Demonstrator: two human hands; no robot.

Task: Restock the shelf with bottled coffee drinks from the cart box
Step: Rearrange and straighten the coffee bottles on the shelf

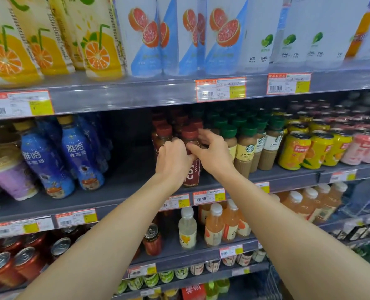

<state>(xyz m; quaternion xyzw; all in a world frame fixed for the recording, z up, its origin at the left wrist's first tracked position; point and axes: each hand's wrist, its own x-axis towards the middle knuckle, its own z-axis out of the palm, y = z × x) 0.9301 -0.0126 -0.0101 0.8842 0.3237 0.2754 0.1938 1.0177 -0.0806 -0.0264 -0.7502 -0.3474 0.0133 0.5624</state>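
Both hands meet at a red-capped coffee bottle (190, 156) standing at the front lip of the middle shelf (123, 191), at the centre of the frame; the left hand (172, 161) wraps the bottle's body from the nine o'clock side, fingers curled round the dark red label, while the right hand (212, 152) comes in from three o'clock, thumb and forefinger touching its shoulder just under the cap, the other fingers spread and lifted; more red-capped bottles (164, 133) stand in rows behind it at twelve o'clock, and green-capped Starbucks bottles (246, 146) stand just beside at three o'clock; a bare stretch of shelf lies at nine o'clock, between the coffee and the blue Yaha bottles (80, 156); the cart box is out of view; the bottle looks full, rigid and moderately heavy, its wrap smooth and likely slippery, so the waist or the shoulder below the cap seems the surest hold; both forearms reach up and forward from six o'clock, wrists nearly straight, converging on the bottle.
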